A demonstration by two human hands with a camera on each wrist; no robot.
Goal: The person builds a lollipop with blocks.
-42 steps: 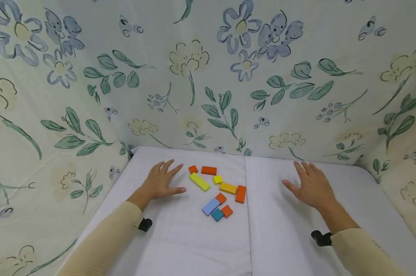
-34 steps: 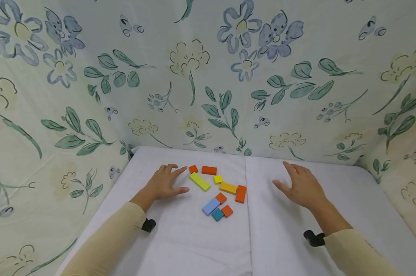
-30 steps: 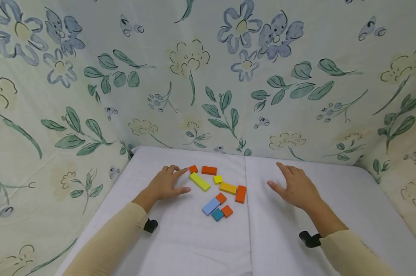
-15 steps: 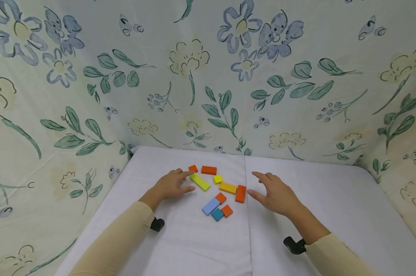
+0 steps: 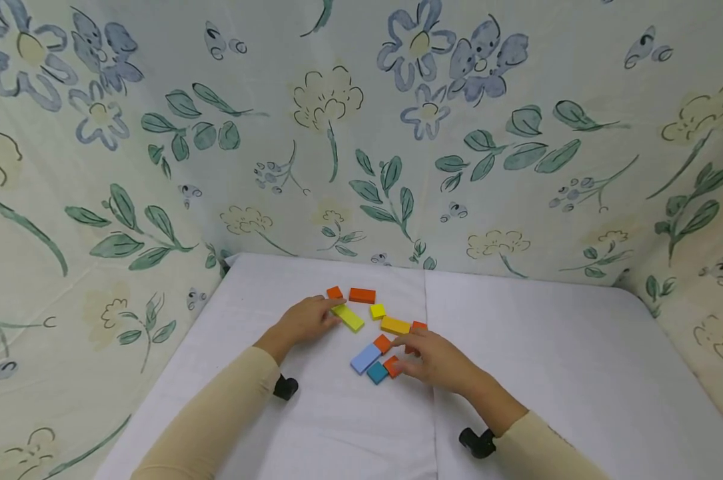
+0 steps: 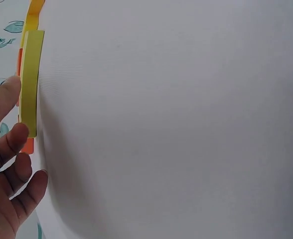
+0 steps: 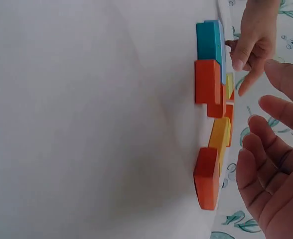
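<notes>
Loose coloured blocks lie on the white cloth. My left hand (image 5: 307,320) is at the lime-yellow block (image 5: 352,320), with its index finger over the far end and its thumb beside it; whether they touch is unclear. Over the near right blocks hovers my right hand (image 5: 442,363), fingers loosely bent and apart, holding nothing in the right wrist view. Below its fingertips are two small orange blocks, one (image 5: 382,343) against a light blue block (image 5: 364,360), the other (image 5: 391,367) beside a teal block (image 5: 377,373). The hand partly hides a longer orange block (image 7: 207,178).
Farther back lie a small orange block (image 5: 334,292), a long orange block (image 5: 362,295) and a small yellow block (image 5: 377,311). An amber block (image 5: 395,325) sits right of centre. Floral fabric (image 5: 337,220) rises behind the white table cloth (image 5: 547,333).
My right hand has moved left and nearer, from the bare cloth to over the blocks. My left hand has shifted right to the lime-yellow block. The blocks have stayed in place.
</notes>
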